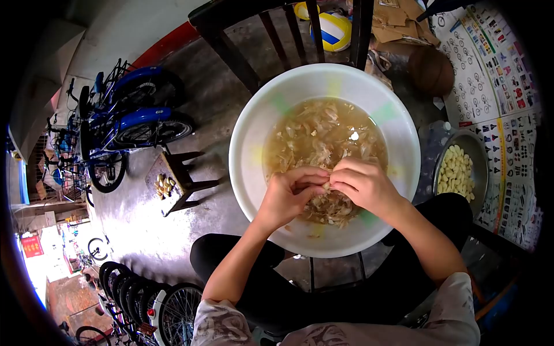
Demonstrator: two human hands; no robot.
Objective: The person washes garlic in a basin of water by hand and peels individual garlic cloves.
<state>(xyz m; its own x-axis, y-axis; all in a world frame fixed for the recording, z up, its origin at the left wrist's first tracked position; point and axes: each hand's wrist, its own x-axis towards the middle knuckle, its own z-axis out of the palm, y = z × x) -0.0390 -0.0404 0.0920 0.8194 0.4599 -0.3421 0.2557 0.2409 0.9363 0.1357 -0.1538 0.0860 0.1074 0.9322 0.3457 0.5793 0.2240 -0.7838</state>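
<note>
Over a wide white basin [245,155] my two hands meet, fingertips pinched together. Between them is a small pale garlic clove [326,185], mostly covered by the fingers. My left hand [288,193] is closed on the clove from the left, and my right hand [365,183] pinches it from the right. Below them, cloudy brownish water [363,130] fills the basin's bottom, with many loose garlic skins [320,151] floating in it. To the right of the basin, a metal bowl [480,167] holds many peeled white garlic cloves [456,171].
A dark wooden chair [231,55] stands behind the basin. To the left is a small stool [183,183] with several pale pieces on it. Bicycles [144,124] line the left side. A ball [334,33], cardboard [401,23] and printed sheets [508,132] lie at the back and right.
</note>
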